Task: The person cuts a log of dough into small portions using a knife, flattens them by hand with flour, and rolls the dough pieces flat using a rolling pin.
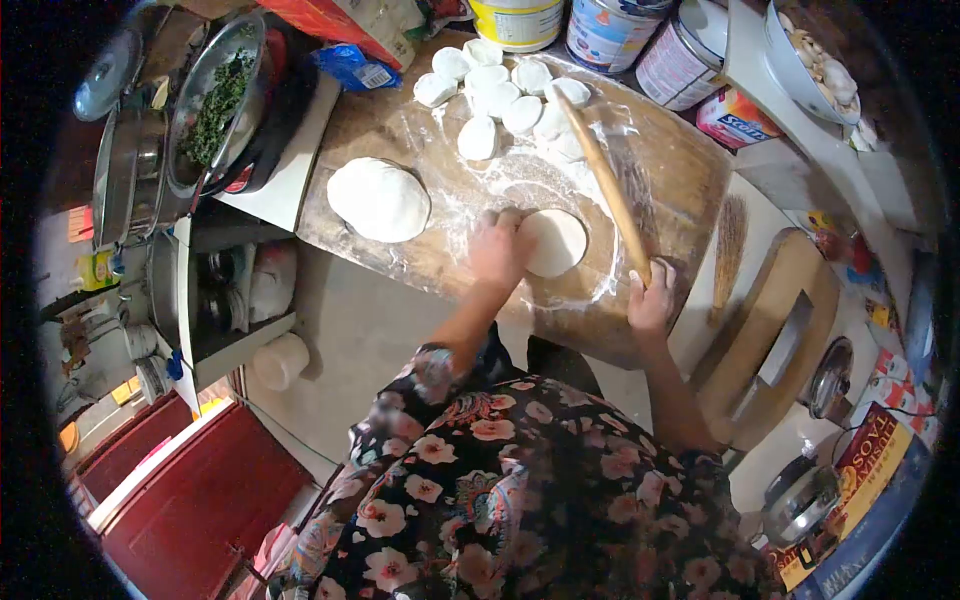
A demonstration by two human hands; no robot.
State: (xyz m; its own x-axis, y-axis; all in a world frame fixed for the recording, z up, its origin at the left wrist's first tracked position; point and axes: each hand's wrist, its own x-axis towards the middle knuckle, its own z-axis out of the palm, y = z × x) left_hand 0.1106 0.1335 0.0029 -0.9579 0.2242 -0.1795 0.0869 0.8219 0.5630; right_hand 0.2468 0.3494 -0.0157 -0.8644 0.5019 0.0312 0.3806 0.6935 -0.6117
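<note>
A flat round of dough (557, 243) lies on the floured wooden board (460, 265). My left hand (500, 247) is at its left edge, fingers curled and closed on the rim; the fingertips are partly hidden. My right hand (652, 296) is wrapped around the near end of a long wooden rolling pin (605, 180). The pin slants away across the board, to the right of the round, and its far end reaches the dough pieces. A large lump of dough (379, 199) sits to the left. Several small flattened dough pieces (478, 138) cluster at the back.
A metal bowl of chopped greens (222, 110) stands at the back left. Tins (612, 35) line the board's far edge, beside a blue packet (357, 67). On the right are a small straw brush (730, 250), a wooden bench (775, 330) and a white bowl (790, 75).
</note>
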